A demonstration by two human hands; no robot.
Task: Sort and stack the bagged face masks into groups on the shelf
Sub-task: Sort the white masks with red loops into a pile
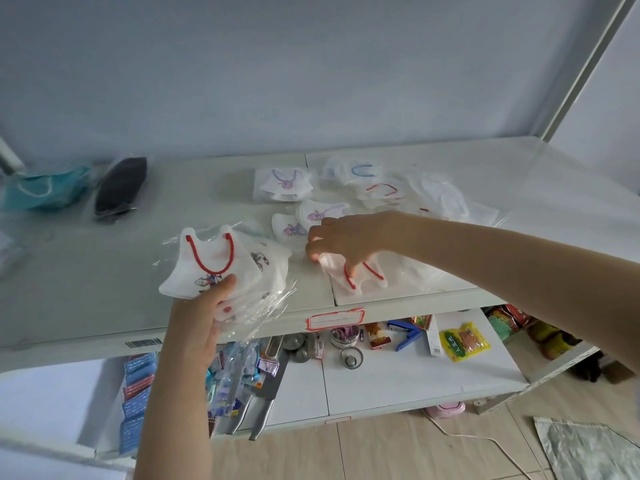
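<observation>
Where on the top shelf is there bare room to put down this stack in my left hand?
Bare: front-left of the shelf, between the teal mask, black mask and the stack in your left hand; also the gap from black mask to purple-print masks. Crowded: centre-right, loose masks around your right hand pinching a red-strap mask.

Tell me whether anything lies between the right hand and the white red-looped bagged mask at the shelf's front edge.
Nothing visible does: the right hand grips the white bagged mask with red ear loops directly.
</observation>
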